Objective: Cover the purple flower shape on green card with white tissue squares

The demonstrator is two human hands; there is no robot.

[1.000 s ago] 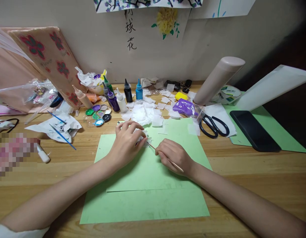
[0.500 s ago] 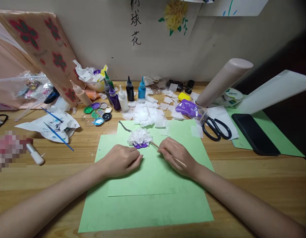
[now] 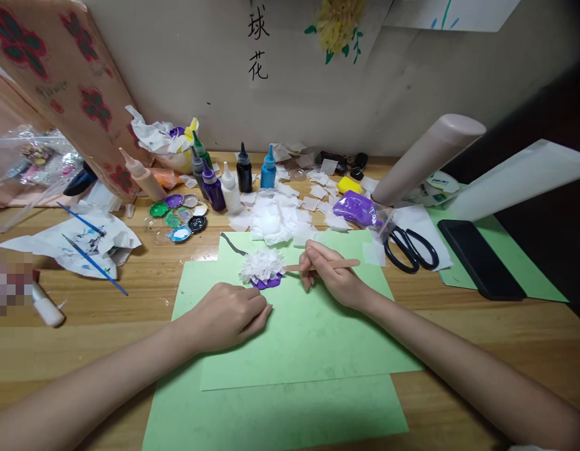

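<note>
My right hand [image 3: 330,274] pinches a flat wooden craft stick [image 3: 346,264], held nearly level. The stick's left tip meets the right edge of a flower with crumpled white paper petals [image 3: 262,264] set on purple clay [image 3: 267,284]. A dark painted stem [image 3: 232,243] runs from the flower's upper left. The flower sits on the upper green sheet [image 3: 294,351], which overlaps a second green sheet [image 3: 280,413]. Just below the flower, my left hand [image 3: 236,316] rests on the paper with its fingers curled closed; nothing shows in them.
White paper squares [image 3: 275,216] lie behind the sheets, beside a bag of purple clay [image 3: 356,208]. Paint bottles [image 3: 244,172] and a paint palette [image 3: 180,216] stand back left. Scissors [image 3: 412,248] and a black phone [image 3: 480,258] lie right. Blue brushes [image 3: 95,258] rest on crumpled paper at left.
My right hand has lifted slightly and turned the craft stick from a downward slant to nearly level, its tip staying at the flower's edge. The view has shifted a little.
</note>
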